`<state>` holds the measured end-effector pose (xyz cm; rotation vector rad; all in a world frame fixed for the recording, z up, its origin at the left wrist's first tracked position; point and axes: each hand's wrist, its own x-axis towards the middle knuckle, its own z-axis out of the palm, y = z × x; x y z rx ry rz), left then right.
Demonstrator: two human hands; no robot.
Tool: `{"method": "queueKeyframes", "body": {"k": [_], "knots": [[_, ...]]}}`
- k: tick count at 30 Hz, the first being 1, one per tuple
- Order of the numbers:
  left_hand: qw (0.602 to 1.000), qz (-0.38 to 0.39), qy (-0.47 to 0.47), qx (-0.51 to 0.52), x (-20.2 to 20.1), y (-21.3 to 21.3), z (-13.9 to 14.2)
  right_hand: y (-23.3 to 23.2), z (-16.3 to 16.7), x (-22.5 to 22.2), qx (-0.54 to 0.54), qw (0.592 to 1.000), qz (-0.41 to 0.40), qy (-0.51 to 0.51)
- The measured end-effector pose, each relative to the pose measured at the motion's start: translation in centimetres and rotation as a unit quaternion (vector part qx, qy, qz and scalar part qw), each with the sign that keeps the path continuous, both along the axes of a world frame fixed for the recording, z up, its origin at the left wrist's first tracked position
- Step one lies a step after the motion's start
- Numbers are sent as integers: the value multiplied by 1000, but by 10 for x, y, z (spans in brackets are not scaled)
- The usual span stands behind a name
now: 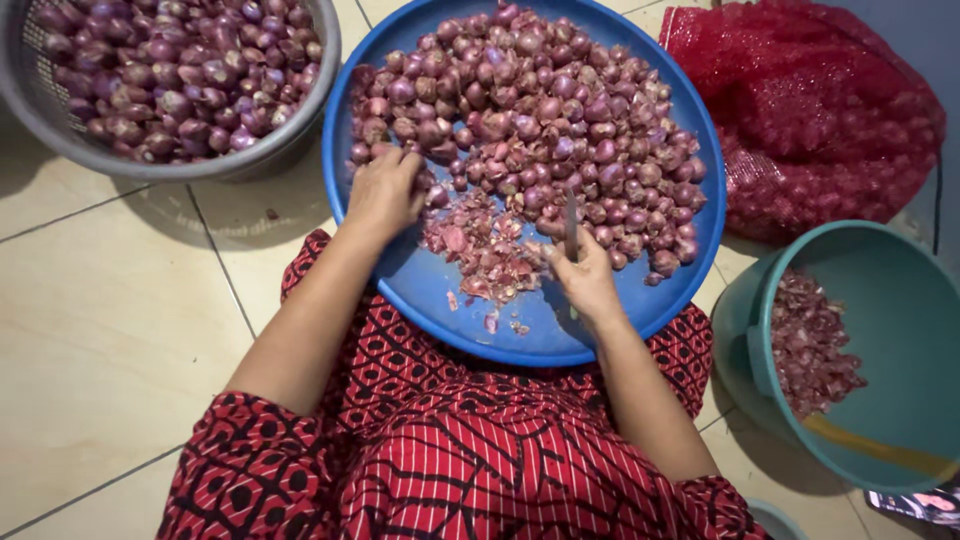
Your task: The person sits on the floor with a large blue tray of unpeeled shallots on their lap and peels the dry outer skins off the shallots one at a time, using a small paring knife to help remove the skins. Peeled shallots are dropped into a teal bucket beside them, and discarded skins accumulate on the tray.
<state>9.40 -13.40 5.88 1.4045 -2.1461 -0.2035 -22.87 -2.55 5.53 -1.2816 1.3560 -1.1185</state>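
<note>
A big round blue tray point(420, 275) rests on my lap, heaped with small purple shallots point(545, 115). A pile of pinkish peelings point(480, 245) lies at its near side. My left hand point(385, 190) reaches into the left edge of the shallot heap, fingers curled down among the bulbs. My right hand point(583, 275) is closed around a small knife point(571, 225), whose blade points up toward the heap.
A grey basket point(290, 135) full of shallots stands at the top left on the tiled floor point(100, 320). A red mesh sack point(810, 110) lies at the top right. A teal bucket point(900, 290) with peelings inside sits at the right.
</note>
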Motion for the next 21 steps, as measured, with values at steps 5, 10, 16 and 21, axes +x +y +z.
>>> {"method": "queueKeyframes", "body": {"k": [5,10,16,21], "knots": [[948,-82,288,107,-22,25,9,-1,36,25,-25,999,17,28],[853,-144,406,295,-62,55,5,-1,67,48,-101,988,74,88],[746,-158,522,383,-83,76,-11,0,52,46,-140,987,61,51],[722,-174,558,371,-95,80,-15,5,41,34,-143,984,76,70]]}}
